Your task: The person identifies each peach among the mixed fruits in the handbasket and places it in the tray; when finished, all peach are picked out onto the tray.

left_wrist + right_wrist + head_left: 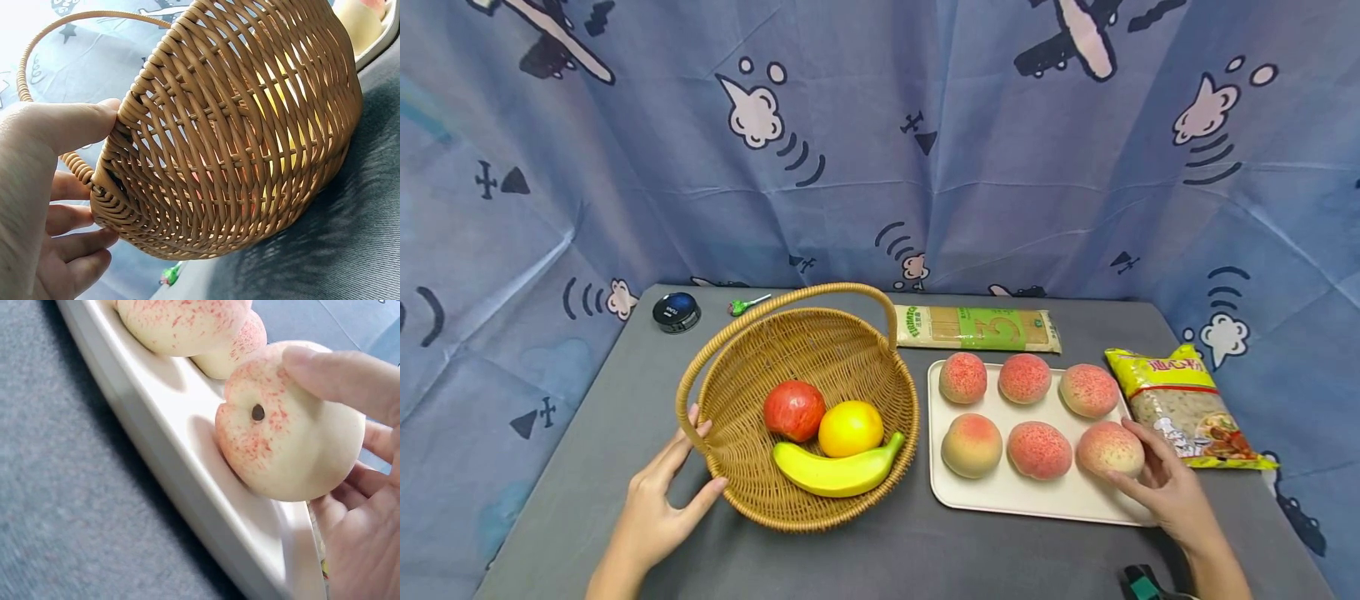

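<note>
Bright, even, soft from above; faint shadows only. Wide-angle bending at head-view edges. Blown-out glare above the left thumb. Blurred at close range: the left fingers, the right fingertips, the tray rim below them.

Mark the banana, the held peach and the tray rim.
banana (838, 471), head view, middle of its yellow body in the basket.
held peach (294, 447), right wrist view, pale side below the stem pit.
tray (1022, 498), head view, bare near edge.
</note>
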`<state>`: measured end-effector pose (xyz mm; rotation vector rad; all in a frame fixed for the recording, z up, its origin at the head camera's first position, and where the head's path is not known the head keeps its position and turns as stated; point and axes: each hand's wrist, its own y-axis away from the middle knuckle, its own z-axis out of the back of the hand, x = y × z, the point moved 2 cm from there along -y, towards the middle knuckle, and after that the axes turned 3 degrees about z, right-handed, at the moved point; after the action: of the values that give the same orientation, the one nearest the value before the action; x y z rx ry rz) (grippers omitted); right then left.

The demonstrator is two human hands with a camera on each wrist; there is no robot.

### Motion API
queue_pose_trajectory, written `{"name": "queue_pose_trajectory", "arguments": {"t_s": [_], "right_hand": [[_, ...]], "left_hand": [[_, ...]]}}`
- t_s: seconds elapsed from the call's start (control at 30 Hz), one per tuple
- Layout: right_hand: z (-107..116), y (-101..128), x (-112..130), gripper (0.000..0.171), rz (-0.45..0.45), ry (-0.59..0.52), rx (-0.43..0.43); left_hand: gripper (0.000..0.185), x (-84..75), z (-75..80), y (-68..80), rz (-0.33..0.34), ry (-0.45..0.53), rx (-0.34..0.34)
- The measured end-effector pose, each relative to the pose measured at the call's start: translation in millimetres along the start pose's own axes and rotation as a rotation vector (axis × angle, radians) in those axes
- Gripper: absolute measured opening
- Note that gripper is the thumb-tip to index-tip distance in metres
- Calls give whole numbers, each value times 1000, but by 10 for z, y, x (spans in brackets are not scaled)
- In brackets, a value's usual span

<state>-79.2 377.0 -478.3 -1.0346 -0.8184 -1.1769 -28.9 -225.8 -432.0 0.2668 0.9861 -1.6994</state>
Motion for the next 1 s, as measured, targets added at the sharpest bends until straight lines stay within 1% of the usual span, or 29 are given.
{"name": "queue_pose_trajectory", "arguments": {"t_s": [0.1,0.17,0.3,0.4,0.5,0.57,0.67,0.73,0.83,0.9,1.0], "right_hand": [[-6,5,-1,78,11,-2,23],[-10,8,1,78,14,28,36],[-11,7,-1,81,4,48,45],[-13,2,-17,85,17,-4,49],[-21,3,-35,88,56,-55,64],[-22,12,-45,90,77,-65,77],[-21,30,-42,91,85,-82,83],[-22,37,-31,89,88,-99,68],[-23,46,-12,85,88,-105,21],[-26,55,-8,83,81,-87,-2],[-24,75,-11,83,55,-63,5]], "left_hand": [[69,0,-1,2,-2,-5,4],[69,0,-2,2,-3,-7,6],[69,-4,0,-1,1,-5,8],[69,-7,2,-4,8,-7,9],[69,-8,3,-4,13,-10,9],[70,-3,0,-2,11,-11,11],[70,8,-6,1,10,-6,8],[70,15,-9,3,5,-4,3],[70,22,-11,3,-1,1,-8],[70,23,-10,3,1,1,-8],[70,20,-10,3,13,-4,0]]}}
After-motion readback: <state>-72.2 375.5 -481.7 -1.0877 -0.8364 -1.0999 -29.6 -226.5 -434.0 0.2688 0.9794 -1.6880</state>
